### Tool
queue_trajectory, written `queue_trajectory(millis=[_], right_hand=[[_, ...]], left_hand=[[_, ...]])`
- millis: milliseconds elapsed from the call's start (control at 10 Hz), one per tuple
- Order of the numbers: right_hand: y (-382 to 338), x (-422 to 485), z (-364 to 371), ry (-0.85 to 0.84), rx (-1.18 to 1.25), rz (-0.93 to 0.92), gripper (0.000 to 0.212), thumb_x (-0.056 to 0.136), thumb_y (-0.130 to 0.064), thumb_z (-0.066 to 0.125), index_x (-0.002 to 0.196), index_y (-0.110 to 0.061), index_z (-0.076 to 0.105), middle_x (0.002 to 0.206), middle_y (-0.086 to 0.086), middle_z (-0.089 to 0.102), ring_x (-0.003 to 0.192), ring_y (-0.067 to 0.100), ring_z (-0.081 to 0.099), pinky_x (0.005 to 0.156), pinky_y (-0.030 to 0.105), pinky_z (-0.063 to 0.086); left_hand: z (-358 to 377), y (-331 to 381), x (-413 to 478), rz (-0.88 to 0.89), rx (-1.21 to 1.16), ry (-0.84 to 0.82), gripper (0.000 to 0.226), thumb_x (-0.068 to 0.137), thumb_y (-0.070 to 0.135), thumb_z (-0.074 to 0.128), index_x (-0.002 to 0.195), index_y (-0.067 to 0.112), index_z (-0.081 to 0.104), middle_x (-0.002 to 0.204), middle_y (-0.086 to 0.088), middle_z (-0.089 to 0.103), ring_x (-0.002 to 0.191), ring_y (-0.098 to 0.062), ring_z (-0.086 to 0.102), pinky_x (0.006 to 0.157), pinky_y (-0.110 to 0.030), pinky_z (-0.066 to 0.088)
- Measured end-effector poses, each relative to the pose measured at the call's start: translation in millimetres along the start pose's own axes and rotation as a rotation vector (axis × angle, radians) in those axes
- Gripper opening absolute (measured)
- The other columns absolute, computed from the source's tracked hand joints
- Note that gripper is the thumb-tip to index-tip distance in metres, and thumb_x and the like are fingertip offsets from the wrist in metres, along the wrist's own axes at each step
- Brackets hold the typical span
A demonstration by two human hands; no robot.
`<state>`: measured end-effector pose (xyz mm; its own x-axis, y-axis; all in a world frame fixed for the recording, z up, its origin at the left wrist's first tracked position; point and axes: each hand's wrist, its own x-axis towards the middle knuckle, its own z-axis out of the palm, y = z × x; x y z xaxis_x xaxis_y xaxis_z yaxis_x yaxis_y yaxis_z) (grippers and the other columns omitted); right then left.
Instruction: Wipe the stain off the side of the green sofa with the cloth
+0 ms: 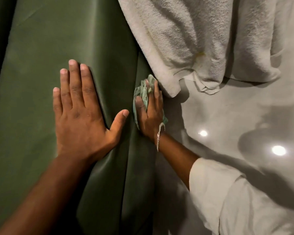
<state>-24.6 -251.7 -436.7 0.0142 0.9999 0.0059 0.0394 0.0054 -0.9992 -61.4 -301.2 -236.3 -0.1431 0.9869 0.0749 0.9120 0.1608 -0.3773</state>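
Observation:
The green sofa (41,53) fills the left half of the head view; its top surface runs to an edge, and its side panel drops away to the right of that edge. My left hand (80,112) lies flat on the top surface with fingers spread, holding nothing. My right hand (150,109) presses a crumpled pale green cloth (141,90) against the sofa's side panel just below the edge. The cloth and hand cover the spot, so no stain shows.
A white terry towel (202,36) hangs over the sofa at the upper right, its lower corner just beside my right hand. A glossy grey floor (227,119) with two light reflections lies to the right. My right white sleeve (236,200) is at the lower right.

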Motion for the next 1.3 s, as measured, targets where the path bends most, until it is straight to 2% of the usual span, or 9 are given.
queue_trajectory(millis=[100,300,400,500,600,700,800,1000,1300], right_hand=[[-13.5,-48.9,-5.8,0.018,0.093,0.080,0.055,0.098,-0.051,0.032,0.149,-0.034,0.020,0.160,0.017,0.032,0.149,0.031,0.029,0.120,0.055,0.028],[-94.9,-111.3,-64.3,-0.124,0.232,0.555,0.035,0.097,-0.039,0.047,0.130,-0.034,0.057,0.140,-0.005,0.060,0.132,0.007,0.053,0.116,0.038,0.039],[-184.3,-84.0,-95.8,-0.062,0.191,0.635,0.023,0.096,-0.049,0.046,0.105,-0.044,0.067,0.119,-0.013,0.071,0.117,0.004,0.063,0.106,0.032,0.049],[-286.6,-43.9,-119.2,-0.053,0.032,0.495,0.073,0.080,-0.083,0.028,0.133,-0.039,0.053,0.139,-0.014,0.059,0.131,0.004,0.052,0.115,0.037,0.040],[-376.4,-5.0,-153.8,-0.132,-0.152,0.370,0.071,0.085,-0.076,0.025,0.145,-0.040,0.035,0.148,-0.016,0.045,0.137,0.011,0.046,0.117,0.038,0.037],[-436.7,47.1,-194.8,-0.175,-0.217,0.268,0.047,0.094,-0.039,0.045,0.141,-0.042,0.041,0.137,-0.016,0.055,0.123,0.016,0.060,0.103,0.038,0.051],[-456.7,122.4,-230.6,-0.170,0.014,0.394,0.043,0.092,-0.010,0.062,0.128,-0.032,0.053,0.118,-0.007,0.066,0.105,0.022,0.069,0.074,0.027,0.061],[-400.5,267.0,-217.0,-0.025,-0.279,0.247,0.025,0.078,-0.008,0.077,0.091,-0.019,0.060,0.096,0.008,0.073,0.088,0.028,0.072,0.078,0.042,0.060],[-372.8,319.7,-179.3,0.028,-0.540,0.292,0.025,0.077,0.002,0.064,0.097,-0.011,0.067,0.098,0.011,0.071,0.099,0.035,0.067,0.081,0.028,0.050]], left_hand=[[-5.2,1.5,-1.6,0.004,-0.031,-0.018,0.100,0.085,0.067,0.037,0.156,0.007,-0.001,0.167,-0.015,-0.002,0.155,-0.030,-0.002,0.126,-0.050,0.008],[-34.0,-0.6,-2.8,-0.142,-0.491,-0.036,0.092,0.087,0.058,0.040,0.156,0.010,0.003,0.168,-0.001,0.004,0.155,-0.018,-0.004,0.126,-0.040,-0.004],[-81.8,20.1,-13.7,-0.386,-1.112,-0.184,0.079,0.085,0.061,0.035,0.155,0.028,0.015,0.167,0.007,0.008,0.154,-0.008,-0.004,0.126,-0.034,-0.007],[-161.6,33.3,-9.4,-0.807,-2.222,-0.474,0.067,0.083,0.055,0.060,0.142,0.027,0.048,0.153,-0.007,0.046,0.142,-0.019,0.043,0.119,-0.034,0.034],[-229.3,29.2,16.6,-0.767,-2.591,-0.591,0.087,0.055,0.034,0.090,0.132,0.009,0.059,0.130,-0.019,0.066,0.120,-0.033,0.064,0.104,-0.045,0.051],[-272.6,26.4,64.6,-0.816,-2.472,-0.496,0.045,0.070,0.002,0.067,0.115,0.002,0.065,0.085,-0.015,0.078,0.069,-0.028,0.075,0.058,-0.035,0.062],[-285.2,34.6,128.7,-0.898,-2.467,-0.491,0.035,0.083,-0.007,0.050,0.115,-0.001,0.062,0.077,-0.016,0.076,0.065,-0.030,0.073,0.057,-0.037,0.060],[-227.6,62.1,267.1,-0.992,-2.435,-0.303,0.037,0.087,-0.009,0.044,0.117,0.001,0.064,0.093,-0.017,0.075,0.078,-0.030,0.073,0.073,-0.037,0.062],[-201.6,10.3,296.3,-1.187,-2.024,-0.014,0.047,0.088,-0.006,0.055,0.134,0.000,0.054,0.124,-0.016,0.065,0.110,-0.024,0.062,0.107,-0.041,0.045]])
